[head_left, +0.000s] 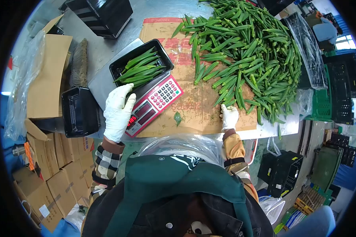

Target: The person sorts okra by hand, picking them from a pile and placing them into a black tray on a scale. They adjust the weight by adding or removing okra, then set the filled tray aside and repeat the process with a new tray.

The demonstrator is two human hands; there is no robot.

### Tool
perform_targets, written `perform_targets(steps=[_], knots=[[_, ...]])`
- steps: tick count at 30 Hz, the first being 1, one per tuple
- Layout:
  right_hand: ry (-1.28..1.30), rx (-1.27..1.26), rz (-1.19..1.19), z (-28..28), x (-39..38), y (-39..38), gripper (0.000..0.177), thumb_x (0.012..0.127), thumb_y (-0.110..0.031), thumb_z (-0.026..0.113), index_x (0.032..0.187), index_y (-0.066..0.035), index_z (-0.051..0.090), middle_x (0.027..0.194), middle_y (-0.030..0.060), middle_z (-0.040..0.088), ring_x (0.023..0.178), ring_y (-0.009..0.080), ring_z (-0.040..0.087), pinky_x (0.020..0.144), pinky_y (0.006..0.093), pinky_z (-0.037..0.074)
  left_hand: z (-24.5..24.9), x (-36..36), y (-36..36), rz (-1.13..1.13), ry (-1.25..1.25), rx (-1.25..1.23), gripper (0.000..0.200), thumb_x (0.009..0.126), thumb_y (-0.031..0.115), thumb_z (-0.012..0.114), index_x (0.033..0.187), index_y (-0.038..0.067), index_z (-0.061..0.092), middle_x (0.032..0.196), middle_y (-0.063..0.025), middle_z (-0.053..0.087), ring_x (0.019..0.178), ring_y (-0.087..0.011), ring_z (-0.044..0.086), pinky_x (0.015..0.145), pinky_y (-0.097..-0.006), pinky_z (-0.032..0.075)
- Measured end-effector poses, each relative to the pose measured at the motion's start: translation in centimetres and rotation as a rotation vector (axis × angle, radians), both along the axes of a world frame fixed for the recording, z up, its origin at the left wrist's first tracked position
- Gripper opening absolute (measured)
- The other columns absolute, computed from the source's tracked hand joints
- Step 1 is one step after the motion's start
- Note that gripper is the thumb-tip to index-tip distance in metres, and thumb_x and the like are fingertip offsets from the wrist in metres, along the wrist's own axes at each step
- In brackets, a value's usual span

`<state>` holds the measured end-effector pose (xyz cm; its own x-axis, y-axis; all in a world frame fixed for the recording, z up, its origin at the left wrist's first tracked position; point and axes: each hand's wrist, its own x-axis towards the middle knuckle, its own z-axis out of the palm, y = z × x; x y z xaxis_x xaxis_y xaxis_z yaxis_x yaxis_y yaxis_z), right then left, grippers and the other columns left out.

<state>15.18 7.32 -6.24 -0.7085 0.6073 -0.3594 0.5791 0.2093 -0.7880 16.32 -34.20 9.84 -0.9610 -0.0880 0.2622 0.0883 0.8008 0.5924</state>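
My left hand [118, 112], in a white glove, is at the near left corner of a black plastic tray [167, 55] holding several green okra pods [140, 71]. Its thumb and forefinger are apart, with the fingertips beside the pods' ends. The tray rests on the plate of a red and white digital scale [156, 104] with a lit red display. My right hand [229, 117], also gloved in white, is over the cardboard at the near edge of a large okra pile [257, 59]. Its fingers are curled together close to the pods; whatever they hold is hidden.
Flattened cardboard [197, 114] covers part of the metal table, with a bit of leaf [178, 118] on it. Empty black trays [80, 112] and a brush [79, 63] are at the left. A black crate [304, 51] borders the pile. Cardboard boxes [67, 185] stand below left.
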Motion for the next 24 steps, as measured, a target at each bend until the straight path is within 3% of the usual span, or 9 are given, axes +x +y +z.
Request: perform_targets(steps=[4,7,8,12,17,19,21,24], knots=[[0.078,-0.398,-0.021,-0.3,0.9,2.6,0.010,0.090,-0.009,0.073,0.090,-0.007,0.064,0.074,0.0007,0.065,0.054,0.0074,0.057,0.048,0.0220,0.044,-0.2,0.2,0.3,0.012,0.028,-0.004,0.030,0.090,0.015,0.072,0.120,0.009,0.069,0.115,-0.0119,0.068,0.116,-0.0282,0.060,0.101,-0.0380,0.048],[0.181,-0.427,-0.011,-0.3,1.7,3.4,0.010,0.090,-0.010,0.074,0.092,-0.005,0.066,0.074,-0.0005,0.065,0.058,0.0068,0.057,0.051,0.0221,0.044,-0.5,0.1,0.4,0.008,0.055,0.028,0.027,0.091,0.014,0.072,0.117,0.009,0.070,0.112,-0.0112,0.069,0.113,-0.0280,0.061,0.098,-0.0377,0.049],[0.215,-0.285,0.057,0.8,1.6,2.7,0.009,0.091,-0.009,0.073,0.094,-0.004,0.066,0.077,-0.0022,0.064,0.065,0.0051,0.056,0.057,0.0209,0.045,-0.6,-0.1,0.3,0.004,0.069,0.037,0.026,0.091,0.014,0.071,0.116,0.009,0.070,0.111,-0.0108,0.069,0.111,-0.0278,0.062,0.097,-0.0375,0.049],[0.380,-0.188,0.340,6.4,-1.7,-2.0,0.012,0.092,-0.005,0.073,0.101,-0.001,0.066,0.086,-0.0038,0.062,0.076,0.0038,0.054,0.068,0.0201,0.045,-0.4,-0.2,0.6,0.006,0.072,0.099,0.017,0.090,0.013,0.071,0.107,0.009,0.072,0.097,-0.0092,0.069,0.095,-0.0274,0.065,0.084,-0.0375,0.052],[0.476,-0.329,0.637,14.1,-5.8,-12.6,0.037,0.090,-0.007,0.075,0.125,0.001,0.063,0.109,0.0033,0.068,0.097,0.0096,0.061,0.087,0.0249,0.050,-0.7,0.3,-0.3,0.012,0.073,0.073,0.016,0.089,0.006,0.071,0.105,0.006,0.072,0.099,-0.0094,0.070,0.094,-0.0245,0.066,0.082,-0.0332,0.053],[0.563,-0.162,0.857,16.3,-6.8,-15.1,0.046,0.089,-0.008,0.076,0.132,-0.001,0.061,0.122,0.0094,0.068,0.110,0.0151,0.062,0.095,0.0293,0.049,-0.5,0.4,-0.3,0.026,0.112,0.113,0.017,0.089,0.005,0.072,0.105,0.006,0.072,0.099,-0.0093,0.069,0.094,-0.0243,0.067,0.083,-0.0330,0.053],[0.590,-0.197,0.846,15.4,-7.4,-16.3,0.048,0.089,-0.010,0.076,0.134,0.000,0.060,0.127,0.0106,0.066,0.111,0.0151,0.062,0.096,0.0298,0.050,-0.5,0.7,-0.5,0.097,0.130,0.150,0.013,0.091,0.005,0.071,0.105,0.006,0.072,0.100,-0.0087,0.069,0.093,-0.0205,0.068,0.081,-0.0306,0.054],[0.424,-0.260,0.770,11.1,-6.5,-14.4,0.049,0.090,-0.010,0.075,0.135,0.001,0.059,0.129,0.0127,0.066,0.113,0.0157,0.062,0.097,0.0301,0.049,-2.0,1.3,-2.0,0.205,0.119,0.222,0.011,0.096,0.007,0.068,0.106,0.003,0.069,0.101,-0.0071,0.070,0.082,-0.0131,0.067,0.075,-0.0258,0.054]])
